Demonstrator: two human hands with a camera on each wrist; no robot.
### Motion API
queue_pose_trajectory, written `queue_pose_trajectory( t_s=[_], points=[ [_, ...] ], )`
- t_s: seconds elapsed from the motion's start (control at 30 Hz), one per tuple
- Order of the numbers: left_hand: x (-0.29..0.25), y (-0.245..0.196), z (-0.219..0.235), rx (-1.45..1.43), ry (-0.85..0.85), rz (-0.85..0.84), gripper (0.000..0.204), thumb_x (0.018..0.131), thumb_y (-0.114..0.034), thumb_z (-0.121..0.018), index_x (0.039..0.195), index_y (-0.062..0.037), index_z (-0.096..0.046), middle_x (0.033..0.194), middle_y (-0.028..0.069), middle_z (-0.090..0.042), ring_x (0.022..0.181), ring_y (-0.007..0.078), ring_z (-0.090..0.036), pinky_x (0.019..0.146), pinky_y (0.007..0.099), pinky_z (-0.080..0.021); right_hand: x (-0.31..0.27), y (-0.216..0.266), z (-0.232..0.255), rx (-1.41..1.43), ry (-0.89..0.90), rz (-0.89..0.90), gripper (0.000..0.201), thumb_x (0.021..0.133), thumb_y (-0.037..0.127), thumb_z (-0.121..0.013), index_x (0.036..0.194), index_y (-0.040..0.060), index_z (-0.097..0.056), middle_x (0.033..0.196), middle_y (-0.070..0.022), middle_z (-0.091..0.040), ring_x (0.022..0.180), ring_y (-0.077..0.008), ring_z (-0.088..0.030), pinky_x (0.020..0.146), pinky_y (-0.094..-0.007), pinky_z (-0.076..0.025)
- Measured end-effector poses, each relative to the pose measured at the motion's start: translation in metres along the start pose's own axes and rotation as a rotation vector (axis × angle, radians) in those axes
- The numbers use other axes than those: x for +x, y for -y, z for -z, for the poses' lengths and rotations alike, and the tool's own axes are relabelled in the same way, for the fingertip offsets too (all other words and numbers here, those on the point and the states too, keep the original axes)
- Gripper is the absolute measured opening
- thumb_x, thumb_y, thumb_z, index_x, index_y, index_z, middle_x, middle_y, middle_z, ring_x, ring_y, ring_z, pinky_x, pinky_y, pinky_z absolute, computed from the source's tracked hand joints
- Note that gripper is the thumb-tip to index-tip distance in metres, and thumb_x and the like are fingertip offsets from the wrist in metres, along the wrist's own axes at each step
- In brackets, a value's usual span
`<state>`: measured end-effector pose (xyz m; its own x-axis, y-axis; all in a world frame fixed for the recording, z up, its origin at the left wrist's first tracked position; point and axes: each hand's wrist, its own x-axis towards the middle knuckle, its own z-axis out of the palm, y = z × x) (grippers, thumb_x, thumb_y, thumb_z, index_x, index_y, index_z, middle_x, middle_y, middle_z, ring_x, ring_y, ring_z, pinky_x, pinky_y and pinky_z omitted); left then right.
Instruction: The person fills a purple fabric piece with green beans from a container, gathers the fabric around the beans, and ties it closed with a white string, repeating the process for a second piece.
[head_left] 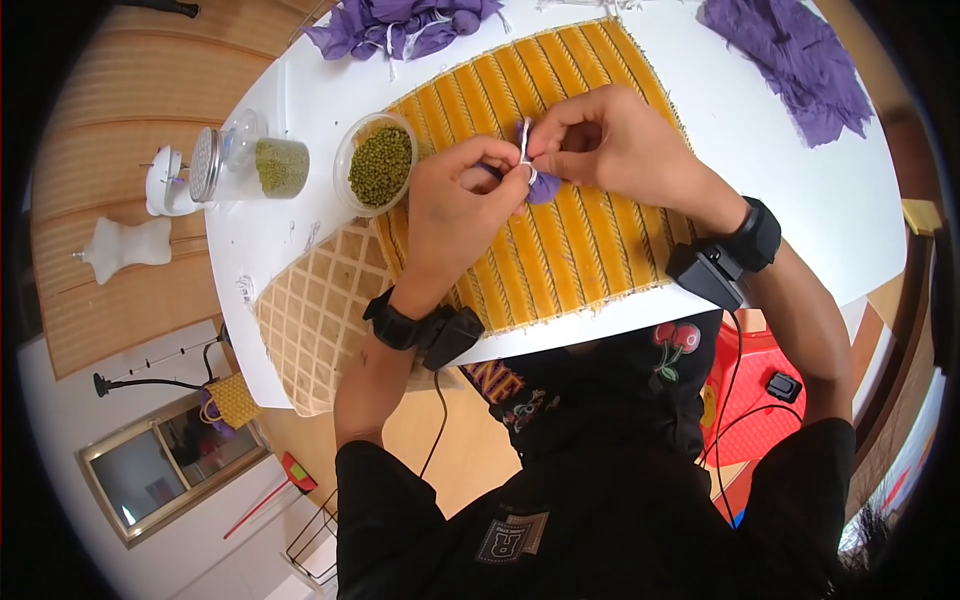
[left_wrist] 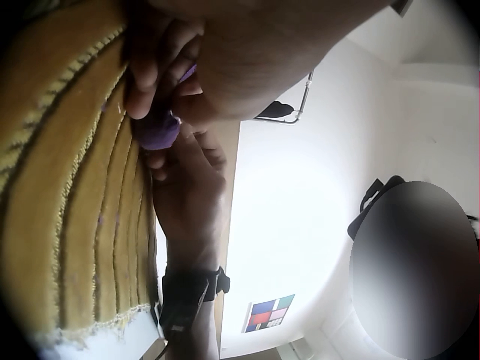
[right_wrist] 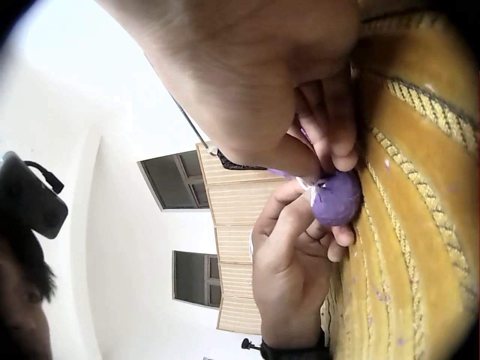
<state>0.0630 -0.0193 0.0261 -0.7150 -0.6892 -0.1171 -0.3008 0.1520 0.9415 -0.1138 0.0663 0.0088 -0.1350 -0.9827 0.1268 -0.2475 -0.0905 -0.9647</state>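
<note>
and here, at the near side, the left hand (head_left: 450, 215) is clamped on a round purple pouch (head_left: 543, 188) over the yellow striped cloth (head_left: 560, 270), the right hand (head_left: 635, 150) pinching at its white-tied neck! left, a plastic cup (head_left: 344, 168) holds green mung beans (head_left: 380, 165); purple fabric (head_left: 800, 75) lies far right.

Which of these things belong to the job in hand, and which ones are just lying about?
Seemingly for the job:
purple pouch, held in the fingers
white string at its neck
green beans
purple cloth
yellow mat, under the work

Seemingly just lying about:
white torso form
yellow basket
</note>
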Motion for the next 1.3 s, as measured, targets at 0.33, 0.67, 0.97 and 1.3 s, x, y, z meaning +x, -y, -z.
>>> queue_pose_trajectory(
  t_s=[0.33, 0.67, 0.97, 1.3],
  points=[
    [0.000, 0.001, -0.001, -0.013, -0.005, 0.005, 0.006, 0.084, 0.002, -0.064, 0.088, 0.0025, -0.061, 0.071, 0.0047, -0.066, 0.062, 0.0082, -0.066, 0.057, 0.0180, -0.049, -0.002, 0.003, -0.004, -0.164, 0.003, 0.034, 0.007, 0.083, 0.002, -0.068, 0.089, -0.0027, -0.067, 0.076, -0.0105, -0.066, 0.069, -0.0173, -0.064, 0.066, -0.0281, -0.051],
    [0.000, 0.000, 0.001, -0.003, 0.049, 0.004, 0.007, 0.086, 0.000, -0.063, 0.092, 0.0021, -0.059, 0.075, 0.0051, -0.066, 0.065, 0.0080, -0.064, 0.060, 0.0188, -0.049, -0.001, 0.006, -0.002, -0.180, 0.053, 0.047, 0.005, 0.086, 0.001, -0.067, 0.088, -0.0016, -0.063, 0.076, -0.0069, -0.064, 0.067, -0.0142, -0.060, 0.064, -0.0270, -0.048],
    [0.001, 0.007, -0.001, -0.049, 0.080, -0.009, 0.007, 0.089, -0.003, -0.062, 0.092, 0.0012, -0.057, 0.071, 0.0052, -0.066, 0.064, 0.0075, -0.063, 0.057, 0.0195, -0.047, -0.002, 0.003, -0.001, -0.202, 0.067, 0.072, 0.005, 0.087, 0.002, -0.065, 0.086, -0.0015, -0.061, 0.073, -0.0066, -0.062, 0.065, -0.0142, -0.058, 0.062, -0.0283, -0.047],
    [0.002, 0.015, -0.001, 0.186, -0.001, -0.100, 0.013, 0.078, -0.002, -0.069, 0.084, -0.0023, -0.057, 0.054, 0.0018, -0.058, 0.051, 0.0042, -0.056, 0.048, 0.0213, -0.040, 0.000, 0.001, -0.004, -0.044, 0.150, -0.005, 0.004, 0.088, 0.001, -0.061, 0.090, -0.0020, -0.062, 0.073, -0.0117, -0.062, 0.067, -0.0206, -0.060, 0.063, -0.0320, -0.046]
  ],
)
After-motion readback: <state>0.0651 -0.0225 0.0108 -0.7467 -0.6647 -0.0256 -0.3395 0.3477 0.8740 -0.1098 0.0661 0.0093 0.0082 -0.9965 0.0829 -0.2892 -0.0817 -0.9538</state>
